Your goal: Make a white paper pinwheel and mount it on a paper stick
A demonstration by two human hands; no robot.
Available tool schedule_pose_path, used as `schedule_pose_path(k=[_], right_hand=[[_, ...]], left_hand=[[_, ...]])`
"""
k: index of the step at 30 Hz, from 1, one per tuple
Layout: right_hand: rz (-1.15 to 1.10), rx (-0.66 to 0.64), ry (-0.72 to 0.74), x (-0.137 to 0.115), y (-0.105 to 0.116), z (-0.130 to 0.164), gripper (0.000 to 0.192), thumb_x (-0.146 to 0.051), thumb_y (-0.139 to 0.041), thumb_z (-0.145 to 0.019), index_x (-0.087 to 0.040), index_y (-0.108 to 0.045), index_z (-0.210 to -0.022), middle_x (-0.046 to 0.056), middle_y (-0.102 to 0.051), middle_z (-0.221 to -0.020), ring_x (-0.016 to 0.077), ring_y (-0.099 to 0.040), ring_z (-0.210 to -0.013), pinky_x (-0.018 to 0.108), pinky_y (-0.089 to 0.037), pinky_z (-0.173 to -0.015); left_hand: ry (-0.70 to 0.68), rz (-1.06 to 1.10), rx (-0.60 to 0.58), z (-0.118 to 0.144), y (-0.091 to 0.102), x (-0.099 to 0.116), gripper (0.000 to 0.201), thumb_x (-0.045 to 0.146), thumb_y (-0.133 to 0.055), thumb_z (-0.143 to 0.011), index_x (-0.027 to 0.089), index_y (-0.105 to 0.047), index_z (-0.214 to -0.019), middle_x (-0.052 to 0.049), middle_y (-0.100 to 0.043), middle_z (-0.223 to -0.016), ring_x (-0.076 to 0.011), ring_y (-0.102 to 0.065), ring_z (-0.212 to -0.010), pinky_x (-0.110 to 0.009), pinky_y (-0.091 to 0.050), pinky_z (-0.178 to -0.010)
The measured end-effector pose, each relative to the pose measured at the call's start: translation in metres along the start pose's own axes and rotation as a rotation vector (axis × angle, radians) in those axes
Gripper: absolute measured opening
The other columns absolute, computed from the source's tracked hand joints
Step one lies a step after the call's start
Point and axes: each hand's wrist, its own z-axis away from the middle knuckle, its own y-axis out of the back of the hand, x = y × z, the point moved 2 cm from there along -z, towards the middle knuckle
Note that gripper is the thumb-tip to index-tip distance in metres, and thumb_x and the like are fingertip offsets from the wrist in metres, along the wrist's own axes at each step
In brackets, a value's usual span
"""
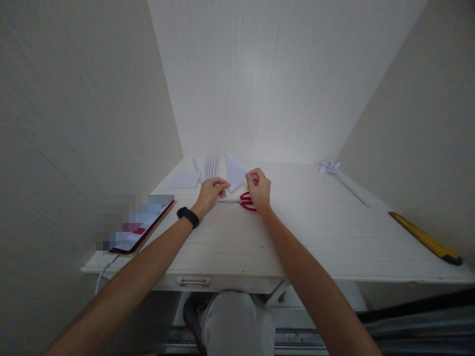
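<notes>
Plainly, the folded white paper (235,173) is a small pointed piece, roughly triangular, with one tip standing up toward the back wall and its lower edge held just above the counter (315,232). It sits between the two hands. The left hand (212,191) has its grip pinched closed on the paper's lower left corner, thumb and fingertips pressed together. The right hand (259,187) has its grip closed on the right edge in the same way, fingers curled in over the thumb. A black wristband (187,216) circles the left wrist.

Red-handled scissors (241,201) lie flat on the counter just below the paper, between the hands; the right hand covers part of the handles. Behind the left hand lie a flat white sheet (184,180) and several narrow paper strips (211,168). A folded paper flower on a long stem (343,180) lies well apart to the right, and a yellow ruler (425,238) lies further right still. A phone (143,230) rests at the left edge, its screen blurred. The paper's creases are too faint to make out.
</notes>
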Motion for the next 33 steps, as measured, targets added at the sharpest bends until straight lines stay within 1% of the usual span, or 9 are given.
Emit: schedule_pose_path(k=[5, 9, 14, 18, 21, 30, 33], right_hand=[[-0.023, 0.009, -0.016, -0.0033, 0.0016, 0.0001, 0.018, -0.034, -0.047, -0.084, -0.020, -0.049, -0.074, -0.008, -0.041, -0.050, 0.0088, -0.040, -0.045, 0.021, -0.031, -0.050], [-0.066, 0.023, -0.065, -0.0043, 0.0026, -0.0003, 0.019, -0.035, -0.047, -0.084, -0.020, -0.049, -0.074, -0.008, -0.043, -0.050, 0.0090, -0.041, -0.045, 0.021, -0.032, -0.049], [-0.105, 0.022, -0.076, -0.0040, 0.0022, -0.0004, 0.018, -0.035, -0.048, -0.083, -0.020, -0.049, -0.074, -0.007, -0.044, -0.051, 0.0089, -0.042, -0.045, 0.020, -0.032, -0.048], [-0.088, 0.036, -0.064, -0.0022, 0.0022, -0.0001, 0.018, -0.035, -0.048, -0.083, -0.020, -0.048, -0.073, -0.008, -0.041, -0.049, 0.0089, -0.041, -0.045, 0.020, -0.032, -0.048], [-0.085, 0.037, -0.066, 0.0000, 0.0015, -0.0004, 0.018, -0.035, -0.048, -0.083, -0.020, -0.049, -0.073, -0.008, -0.041, -0.049, 0.0090, -0.041, -0.046, 0.020, -0.032, -0.049], [-0.148, 0.053, -0.114, -0.0015, 0.0014, -0.0023, 0.018, -0.035, -0.048, -0.082, -0.020, -0.047, -0.072, -0.008, -0.043, -0.050, 0.0087, -0.041, -0.045, 0.020, -0.032, -0.047], [-0.169, 0.071, -0.125, -0.0030, 0.0029, -0.0025, 0.018, -0.035, -0.048, -0.082, -0.020, -0.047, -0.072, -0.008, -0.044, -0.049, 0.0087, -0.041, -0.044, 0.020, -0.033, -0.047]], left_hand=[[0.018, 0.033, -0.001, 0.0008, -0.0017, 0.0006, 0.016, 0.026, -0.069, -0.064, 0.012, -0.061, -0.065, 0.002, -0.053, -0.044, -0.0087, -0.047, -0.040, -0.021, -0.035, -0.043], [0.034, 0.046, -0.003, 0.0024, -0.0024, 0.0013, 0.015, 0.024, -0.069, -0.064, 0.011, -0.063, -0.069, 0.002, -0.054, -0.046, -0.0092, -0.048, -0.041, -0.022, -0.036, -0.044], [0.032, 0.038, -0.009, 0.0025, -0.0025, 0.0020, 0.013, 0.023, -0.069, -0.065, 0.012, -0.063, -0.066, 0.002, -0.053, -0.045, -0.0089, -0.048, -0.041, -0.022, -0.036, -0.044], [0.030, 0.023, -0.009, 0.0011, -0.0019, 0.0017, 0.014, 0.025, -0.069, -0.065, 0.012, -0.062, -0.065, 0.002, -0.053, -0.045, -0.0091, -0.048, -0.041, -0.022, -0.036, -0.044], [0.023, 0.022, -0.011, 0.0006, -0.0017, 0.0012, 0.014, 0.025, -0.069, -0.065, 0.012, -0.062, -0.064, 0.002, -0.053, -0.043, -0.0089, -0.047, -0.040, -0.022, -0.036, -0.044], [0.037, 0.051, -0.032, 0.0007, -0.0024, -0.0023, 0.019, 0.028, -0.070, -0.065, 0.012, -0.062, -0.071, 0.002, -0.055, -0.046, -0.0093, -0.050, -0.042, -0.021, -0.037, -0.044], [0.044, 0.044, -0.032, 0.0000, -0.0028, -0.0035, 0.019, 0.028, -0.071, -0.064, 0.012, -0.063, -0.071, 0.001, -0.055, -0.047, -0.0094, -0.051, -0.043, -0.021, -0.038, -0.044]])
